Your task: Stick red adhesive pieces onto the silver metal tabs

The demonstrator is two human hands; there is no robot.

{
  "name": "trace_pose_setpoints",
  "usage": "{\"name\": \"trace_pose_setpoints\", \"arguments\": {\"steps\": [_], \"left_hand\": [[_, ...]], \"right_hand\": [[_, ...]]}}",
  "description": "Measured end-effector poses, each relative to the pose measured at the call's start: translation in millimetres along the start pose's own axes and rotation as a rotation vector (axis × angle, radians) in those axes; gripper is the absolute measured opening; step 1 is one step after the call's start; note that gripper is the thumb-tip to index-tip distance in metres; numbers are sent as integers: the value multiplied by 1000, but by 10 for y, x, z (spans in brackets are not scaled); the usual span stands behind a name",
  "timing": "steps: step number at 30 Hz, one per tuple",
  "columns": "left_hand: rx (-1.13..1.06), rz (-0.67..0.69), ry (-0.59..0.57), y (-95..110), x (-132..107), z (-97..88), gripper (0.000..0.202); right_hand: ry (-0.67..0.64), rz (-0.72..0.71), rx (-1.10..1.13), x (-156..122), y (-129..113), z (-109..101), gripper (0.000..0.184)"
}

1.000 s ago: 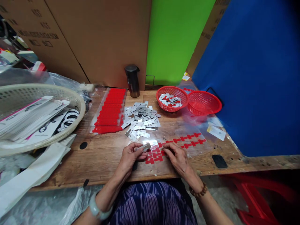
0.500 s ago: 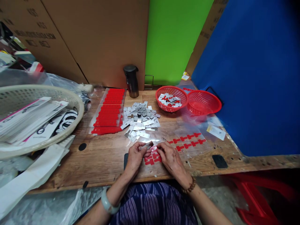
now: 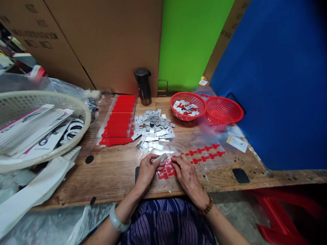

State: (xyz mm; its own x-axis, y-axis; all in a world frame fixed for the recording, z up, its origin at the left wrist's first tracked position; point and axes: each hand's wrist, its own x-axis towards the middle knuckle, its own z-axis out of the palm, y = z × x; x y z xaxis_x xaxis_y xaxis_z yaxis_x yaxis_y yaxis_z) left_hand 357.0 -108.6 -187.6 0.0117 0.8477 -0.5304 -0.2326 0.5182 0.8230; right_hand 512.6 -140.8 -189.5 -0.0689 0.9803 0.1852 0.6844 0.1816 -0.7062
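My left hand (image 3: 147, 172) is closed round a small metal plate (image 3: 160, 158), pinched between thumb and fingers and tilted upward. Beneath and between my hands lies a clear sheet of red T-shaped stickers (image 3: 162, 177). My right hand (image 3: 186, 173) has its fingers bent and drawn together over the sheet, with the fingertips close to the plate. Whatever is between those fingertips is hidden. Just beyond my hands is a heap of loose metal plates (image 3: 154, 131). More red stickers (image 3: 204, 158) run along the sheet to the right.
Stacked red sticker sheets (image 3: 119, 119) lie left of the heap. A red basket (image 3: 187, 117) holds plates with red on them; another red basket (image 3: 224, 110) touches it. A dark flask (image 3: 143, 86) stands behind. A large pale basket (image 3: 87, 126) occupies the left, a blue panel (image 3: 276, 85) the right.
The plate in my left hand has tilted slightly and now looks brighter. My right hand has shifted very little over the sticker sheet. The view has moved slightly.
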Motion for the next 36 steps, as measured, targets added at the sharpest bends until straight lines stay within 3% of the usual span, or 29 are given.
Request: {"name": "trace_pose_setpoints", "arguments": {"steps": [10,15,28,36], "left_hand": [[36,38,-12,6,-9,4,15],[73,42,0,2,0,15,11],[69,46,-11,48,-25,25,15],[-61,-164,-123,181,-179,-27,18]], "right_hand": [[-38,109,-53,109,-26,56,12],[-82,49,71,36,-68,-20,13],[-172,140,416,16,-51,-229,10],[-62,222,464,48,-116,-242,8]]}}
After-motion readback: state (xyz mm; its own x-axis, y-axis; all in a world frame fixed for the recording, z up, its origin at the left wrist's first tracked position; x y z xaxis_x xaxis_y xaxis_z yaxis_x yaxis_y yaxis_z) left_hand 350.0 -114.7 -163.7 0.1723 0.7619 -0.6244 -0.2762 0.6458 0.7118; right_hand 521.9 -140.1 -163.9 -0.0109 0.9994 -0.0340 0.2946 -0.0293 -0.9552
